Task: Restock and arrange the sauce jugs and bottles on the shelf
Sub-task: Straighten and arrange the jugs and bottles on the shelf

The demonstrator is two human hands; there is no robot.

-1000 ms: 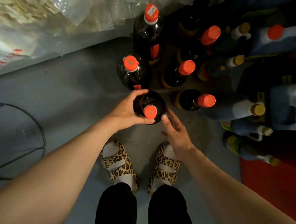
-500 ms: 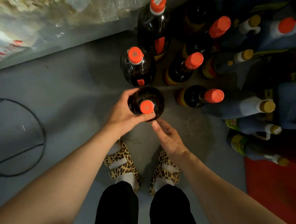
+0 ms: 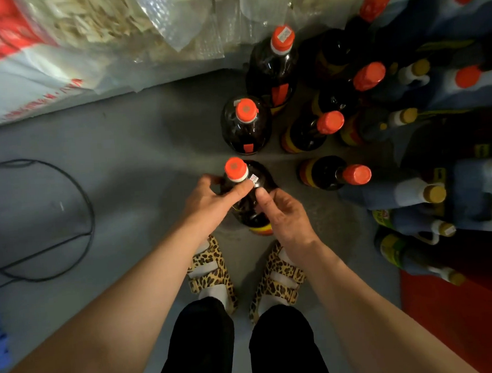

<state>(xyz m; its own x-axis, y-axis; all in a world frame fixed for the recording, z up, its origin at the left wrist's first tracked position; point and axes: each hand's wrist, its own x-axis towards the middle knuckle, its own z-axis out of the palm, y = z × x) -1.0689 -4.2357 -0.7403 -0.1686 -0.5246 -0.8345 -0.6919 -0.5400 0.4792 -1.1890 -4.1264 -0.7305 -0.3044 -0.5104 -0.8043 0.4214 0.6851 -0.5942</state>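
Observation:
A dark sauce bottle with an orange cap is tilted, cap pointing away and left, just above the grey floor in front of my feet. My left hand grips its neck and shoulder from the left. My right hand clasps its body from the right. Behind it stand two more dark bottles, one close and one farther back. To their right are several smaller orange-capped bottles and blue-grey jugs with gold or orange caps.
Clear plastic bags of dried goods and a white-red sack lie along the back. A black cable loop lies on the floor at left. A red mat is at bottom right. My sandalled feet stand below the bottle.
The held bottle has tipped from upright to tilted, its cap swinging left. My right hand, open beside it before, has closed on its body.

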